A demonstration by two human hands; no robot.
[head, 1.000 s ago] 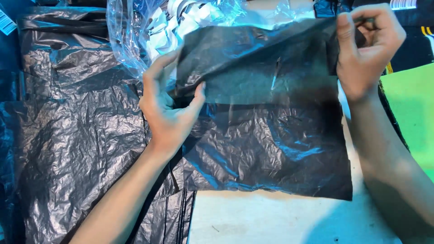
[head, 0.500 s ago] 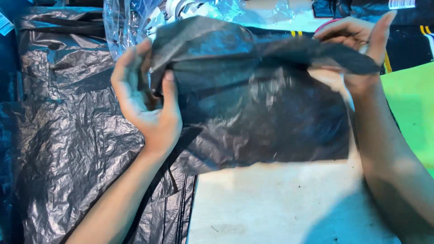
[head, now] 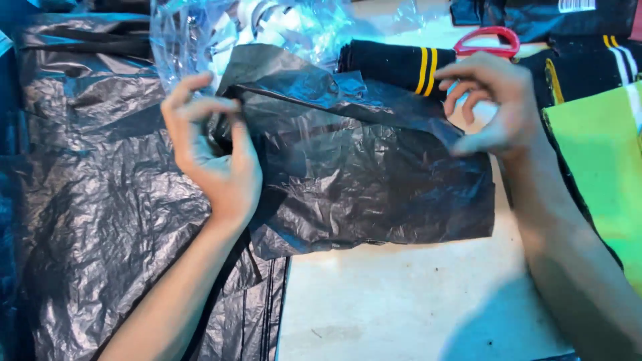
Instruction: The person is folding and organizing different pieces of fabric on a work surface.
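Observation:
A crinkled black plastic bag (head: 361, 174) lies folded over on the white table (head: 401, 307). My left hand (head: 214, 157) pinches the bag's left edge between thumb and fingers. Over the bag's upper right corner hovers my right hand (head: 495, 110), blurred, fingers curled and apart, with nothing visible in them. Its lowest finger is at the bag's edge. A folded black garment with yellow stripes (head: 394, 63) shows just behind the bag.
A spread of black plastic bags (head: 87, 214) covers the left side. Crumpled clear plastic (head: 200, 40) lies at the back. Red scissor handles (head: 488, 39) sit behind my right hand. A bright green sheet (head: 602, 167) lies at the right edge.
The bag's top has been folded down toward me. My right hand has let go of its corner and lifted off. My left hand has shifted to the bag's left edge.

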